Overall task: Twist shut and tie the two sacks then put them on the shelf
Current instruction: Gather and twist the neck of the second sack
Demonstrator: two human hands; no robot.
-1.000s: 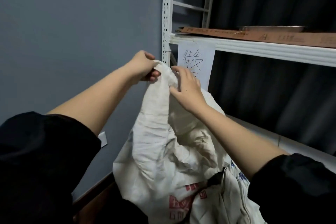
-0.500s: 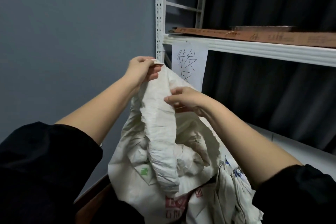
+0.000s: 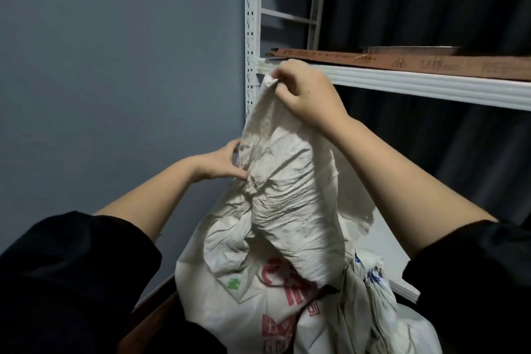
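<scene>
A white woven sack (image 3: 284,210) with red print stands in front of me, its crumpled neck pulled upward. My right hand (image 3: 307,92) pinches the top corner of the neck, level with the upper shelf beam (image 3: 431,86). Lower down, my left hand (image 3: 221,165) grips the left side of the gathered neck. A second white sack (image 3: 370,302) with blue print leans against the first at the lower right, its top bunched. The white lower shelf board (image 3: 385,238) shows behind the sacks.
A white perforated shelf upright (image 3: 251,37) stands by the grey wall (image 3: 115,66). Flat brown cardboard (image 3: 402,62) lies on the upper shelf. Dark curtains (image 3: 431,152) hang behind the rack. Wooden skirting (image 3: 155,302) runs along the floor at lower left.
My right hand has risen to the top corner of the sack neck. My left hand has dropped from the top to the neck's left side. The neck is stretched taller.
</scene>
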